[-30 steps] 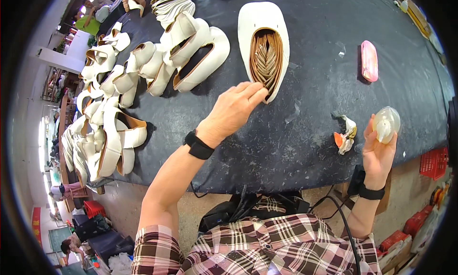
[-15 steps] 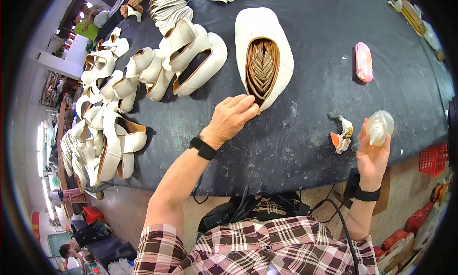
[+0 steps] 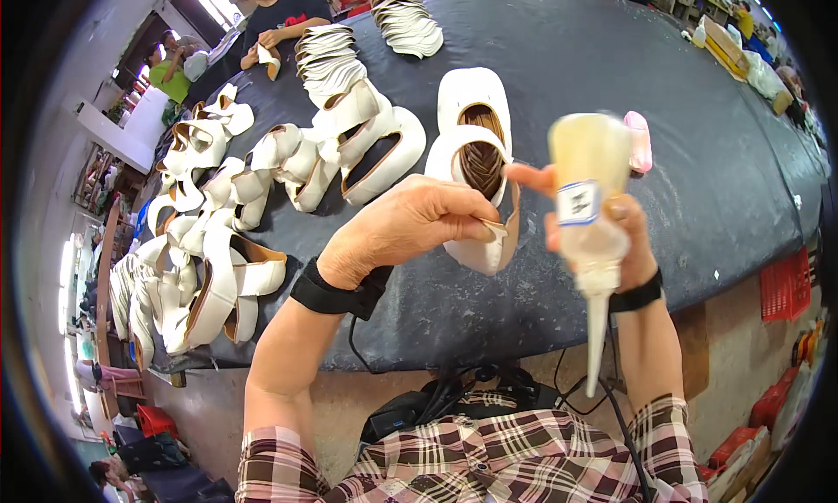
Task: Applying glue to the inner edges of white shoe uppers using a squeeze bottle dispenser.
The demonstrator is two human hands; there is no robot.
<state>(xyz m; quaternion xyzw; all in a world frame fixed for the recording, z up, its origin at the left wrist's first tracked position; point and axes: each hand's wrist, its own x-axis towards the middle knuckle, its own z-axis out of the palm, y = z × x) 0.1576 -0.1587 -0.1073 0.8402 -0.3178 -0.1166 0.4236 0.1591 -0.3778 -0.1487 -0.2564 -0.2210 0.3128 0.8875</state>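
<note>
Left fisheye of head-worn pair; looks down and forward across dark table (image 3: 698, 210) from close above.

The dark table (image 3: 559, 49) carries white uppers (image 3: 253, 184) crowded along its left, two white stacks (image 3: 330, 62) toward the far edge, a nested pile (image 3: 471, 86) of uppers near the middle and a pink object (image 3: 641, 145) right of it

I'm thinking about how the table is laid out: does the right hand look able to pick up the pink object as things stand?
Probably not as it is: the right hand is occupied holding the squeeze bottle, and the pink object lies farther out.
</note>
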